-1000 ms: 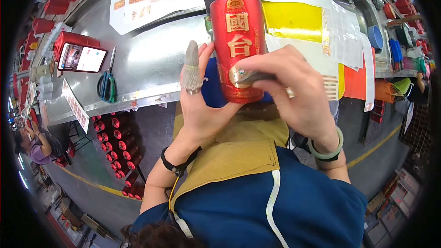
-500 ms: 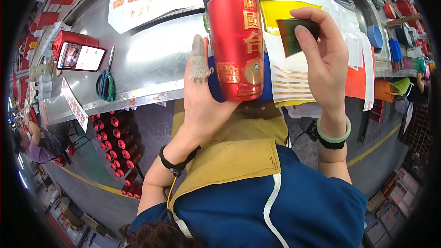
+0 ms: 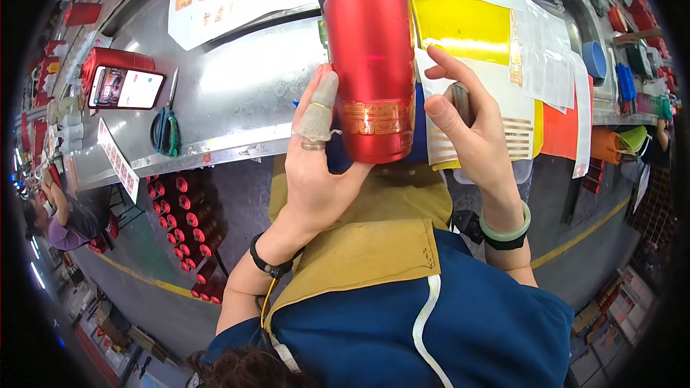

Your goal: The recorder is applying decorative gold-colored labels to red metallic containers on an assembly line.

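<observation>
Workbench (image 3: 230, 86) partly behind red bottle (image 3: 370, 57).

On your left, the metal surface (image 3: 237, 86) bears a lit phone (image 3: 126, 88) against a red container (image 3: 108, 58), scissors (image 3: 165, 131) beside them; a co-worker (image 3: 68, 232) sits beyond. On your right is a blue cup (image 3: 595, 61).

From 7 o'clock the bare left forearm (image 3: 244, 278) slants inward, its wrist bent little, to the open left hand (image 3: 313, 172), fingers pointing toward 1 o'clock and thumb spread toward 2. The bare right forearm (image 3: 512, 264) rises from 4 o'clock to the half-curled right hand (image 3: 474, 126), whose thumb angles toward 11 o'clock, apart from the foremost fingers stretched toward 10.
</observation>
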Demonstrator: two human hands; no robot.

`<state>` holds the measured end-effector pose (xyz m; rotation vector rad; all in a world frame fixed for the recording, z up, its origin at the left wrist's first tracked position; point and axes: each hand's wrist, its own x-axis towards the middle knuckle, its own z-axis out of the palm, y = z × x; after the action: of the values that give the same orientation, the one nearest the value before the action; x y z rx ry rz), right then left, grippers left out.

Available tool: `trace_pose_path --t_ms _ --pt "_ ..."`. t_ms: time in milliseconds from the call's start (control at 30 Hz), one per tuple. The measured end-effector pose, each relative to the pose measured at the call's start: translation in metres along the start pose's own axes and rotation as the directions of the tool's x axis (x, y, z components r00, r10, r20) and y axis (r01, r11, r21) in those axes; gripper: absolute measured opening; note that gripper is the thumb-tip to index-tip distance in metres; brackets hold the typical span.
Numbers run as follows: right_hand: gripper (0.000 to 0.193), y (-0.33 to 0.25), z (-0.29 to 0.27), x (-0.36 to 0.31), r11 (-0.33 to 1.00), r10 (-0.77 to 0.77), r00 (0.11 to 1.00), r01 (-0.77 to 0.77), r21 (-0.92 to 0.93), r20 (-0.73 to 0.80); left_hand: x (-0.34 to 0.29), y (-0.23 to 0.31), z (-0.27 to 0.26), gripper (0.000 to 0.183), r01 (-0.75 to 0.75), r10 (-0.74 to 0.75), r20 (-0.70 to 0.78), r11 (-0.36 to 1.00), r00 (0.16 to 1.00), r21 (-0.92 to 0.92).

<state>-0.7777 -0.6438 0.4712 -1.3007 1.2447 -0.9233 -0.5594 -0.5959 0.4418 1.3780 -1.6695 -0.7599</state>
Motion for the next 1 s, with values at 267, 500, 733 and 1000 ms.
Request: trace_pose_path --t_ms 267,500,733,1000 --pt "0.065 0.005 0.004 -0.002 0.999 0.009 0.997 -0.014 0.052 0.081 0.025 -0.009 -0.022 0.075 0.401 -0.301 0.299 0.38 0.906 -0.833" --pt "0.062 0.006 0.01 -0.002 0.996 0.006 0.995 -0.014 0.084 0.098 0.036 -0.006 -0.03 0.08 0.471 -0.285 0.397 0.279 0.873 -0.837" --pt "0.056 0.006 0.014 0.002 0.976 0.084 0.994 -0.097 0.194 0.072 0.044 -0.005 -0.033 0.083 0.492 -0.269 0.423 0.296 0.865 -0.818" --pt "0.054 0.011 0.01 -0.001 0.977 0.088 0.993 -0.1 0.19 0.072 0.043 -0.001 -0.031 0.086 0.496 -0.339 0.397 0.285 0.853 -0.82"
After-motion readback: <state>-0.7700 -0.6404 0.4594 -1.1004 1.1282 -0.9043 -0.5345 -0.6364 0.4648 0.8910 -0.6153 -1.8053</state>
